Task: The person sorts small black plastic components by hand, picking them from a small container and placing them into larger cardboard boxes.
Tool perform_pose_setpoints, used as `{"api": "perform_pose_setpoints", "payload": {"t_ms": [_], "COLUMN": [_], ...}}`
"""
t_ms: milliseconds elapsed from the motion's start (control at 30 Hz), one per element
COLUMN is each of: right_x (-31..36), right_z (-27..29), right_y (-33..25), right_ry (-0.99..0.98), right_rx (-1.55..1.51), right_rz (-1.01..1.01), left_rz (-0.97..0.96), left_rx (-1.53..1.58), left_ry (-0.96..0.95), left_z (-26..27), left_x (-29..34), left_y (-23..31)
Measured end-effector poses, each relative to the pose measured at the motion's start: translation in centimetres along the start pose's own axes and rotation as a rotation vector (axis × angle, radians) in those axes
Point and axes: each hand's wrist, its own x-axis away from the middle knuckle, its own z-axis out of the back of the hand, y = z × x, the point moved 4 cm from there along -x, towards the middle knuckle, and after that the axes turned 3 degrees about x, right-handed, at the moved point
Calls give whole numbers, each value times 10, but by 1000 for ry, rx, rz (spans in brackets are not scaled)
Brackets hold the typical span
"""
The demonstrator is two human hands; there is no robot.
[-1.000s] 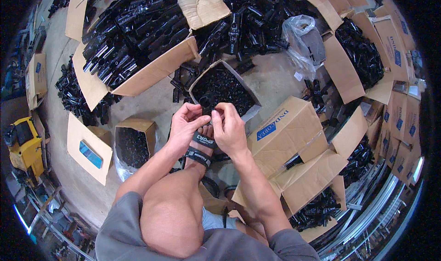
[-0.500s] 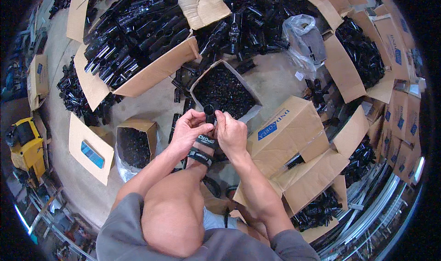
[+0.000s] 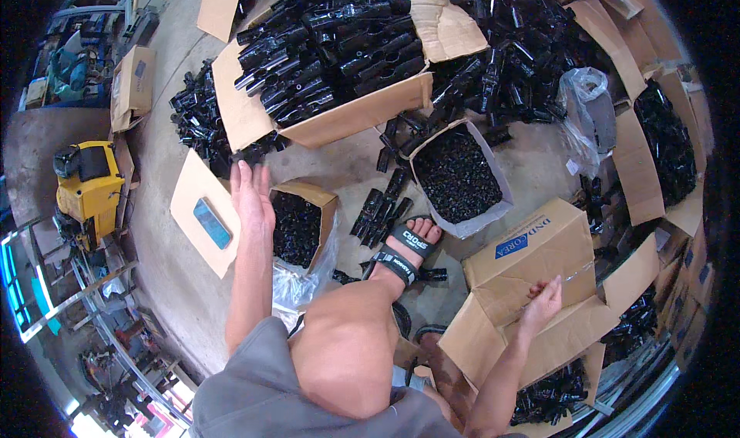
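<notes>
Black parts [image 3: 339, 60] lie partly boxed, partly loose on the floor [image 3: 158, 245]; left hand [image 3: 252, 203], fingers outstretched, near a far-left pile [image 3: 202, 114]; right hand [image 3: 543, 307], fingers curled, grip indeterminable, by a carton [image 3: 551, 234].

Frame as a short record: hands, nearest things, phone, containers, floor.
Left hand: fingers extended, near a pile of black parts; contact unclear
Right hand: fingers curled, over an open cardboard box; whether it holds anything unclear
Phone: lying on a cardboard flap
Grey-walled box: holds small black pieces
Floor: black tubes beside the sandal
</notes>
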Motion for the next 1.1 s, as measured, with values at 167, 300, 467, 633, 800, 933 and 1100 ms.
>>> {"api": "perform_pose_setpoints", "payload": {"t_ms": [167,300,467,633,800,933,1100], "right_x": [-5,10,17,18,35,36,43], "right_z": [49,59,42,27,9,16,42], "right_y": [69,120,145,121,85,95,74], "right_ry": [247,221,-75,18,-96,-30,91], "right_rx": [204,34,-245,-308,-310,-305,-106], "right_rz": [25,-325,-503,-423,-316,-298,-154], "left_rz": [83,311,-232,-577,-744,-949,-637], "left_rx": [-164,66,17,-504,-1011,-1022,-901], "left_ry": [-100,-180,-35,-12,-45,-200,-81], "left_z": [1,-33,-77,-106,-93,-97,-97], "left_x": [4,-4,-31,1,2,3,0], "left_y": [-28,-51,-18,-8,13,19,24]}}
